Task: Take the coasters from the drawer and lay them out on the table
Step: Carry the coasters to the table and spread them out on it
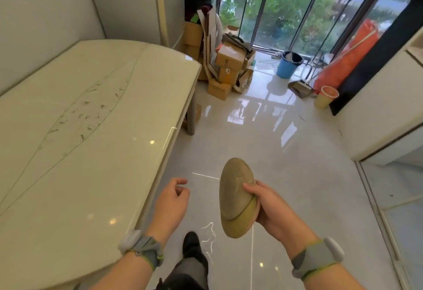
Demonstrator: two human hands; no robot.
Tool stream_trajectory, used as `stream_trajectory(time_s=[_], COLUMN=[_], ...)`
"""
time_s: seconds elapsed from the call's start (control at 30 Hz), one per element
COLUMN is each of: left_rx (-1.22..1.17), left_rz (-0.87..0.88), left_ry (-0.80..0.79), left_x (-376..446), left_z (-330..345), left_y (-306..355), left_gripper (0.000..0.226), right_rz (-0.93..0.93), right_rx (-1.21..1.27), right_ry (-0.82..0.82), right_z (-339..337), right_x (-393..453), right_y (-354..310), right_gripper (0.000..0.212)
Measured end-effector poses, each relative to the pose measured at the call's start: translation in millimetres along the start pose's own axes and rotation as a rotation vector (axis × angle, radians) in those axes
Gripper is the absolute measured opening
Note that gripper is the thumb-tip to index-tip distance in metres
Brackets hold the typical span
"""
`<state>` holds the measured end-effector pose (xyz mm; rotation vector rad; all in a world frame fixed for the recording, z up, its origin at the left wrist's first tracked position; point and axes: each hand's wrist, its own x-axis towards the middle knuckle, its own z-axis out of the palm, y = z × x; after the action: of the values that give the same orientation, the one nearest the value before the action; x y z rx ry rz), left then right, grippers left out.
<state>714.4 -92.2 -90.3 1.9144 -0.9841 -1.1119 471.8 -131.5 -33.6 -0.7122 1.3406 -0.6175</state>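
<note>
right hand (270, 207): clasps a stack of round tan coasters (237, 197), thumb on top face, fingers behind | coasters: lower centre of frame, tilted on edge above floor | left hand (172, 200): empty, fingers loosely curled, beside table (75, 129) edge | table: left of frame

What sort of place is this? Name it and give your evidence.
Probably a home dining area beside an enclosed balcony: a glossy table, stacked cardboard boxes and a blue bucket by tall windows, with laundry hanging above.
</note>
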Motion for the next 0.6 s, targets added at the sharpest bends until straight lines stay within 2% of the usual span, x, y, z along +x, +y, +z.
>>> stream_trajectory(time_s=[0.07,0.2,0.3,0.43,0.6], left_rx=[0.010,-0.034,-0.078,-0.130,-0.230], left_rz=[-0.025,-0.048,-0.099,-0.173,-0.356], left_ry=[-0.006,0.084,0.172,0.268,0.507], left_x=[39.2,125.0,172.2,201.0,241.2], left_z=[-6.8,-36.4,-68.3,-95.2,-131.0], left_y=[16.6,46.7,57.5,49.8,24.5], left_gripper=[0.021,0.021,0.020,0.021,0.019], right_rz=[-0.007,-0.046,-0.044,-0.009,0.060], right_rx=[-0.059,-0.150,-0.232,-0.296,-0.509], right_ry=[0.013,-0.026,-0.117,-0.222,-0.431], right_z=[14.9,60.8,112.4,164.1,263.3], right_x=[28.9,103.9,158.7,211.5,300.4], right_y=[-36.1,-115.2,-162.6,-190.0,-213.4], right_gripper=[0.031,0.027,0.028,0.029,0.027])
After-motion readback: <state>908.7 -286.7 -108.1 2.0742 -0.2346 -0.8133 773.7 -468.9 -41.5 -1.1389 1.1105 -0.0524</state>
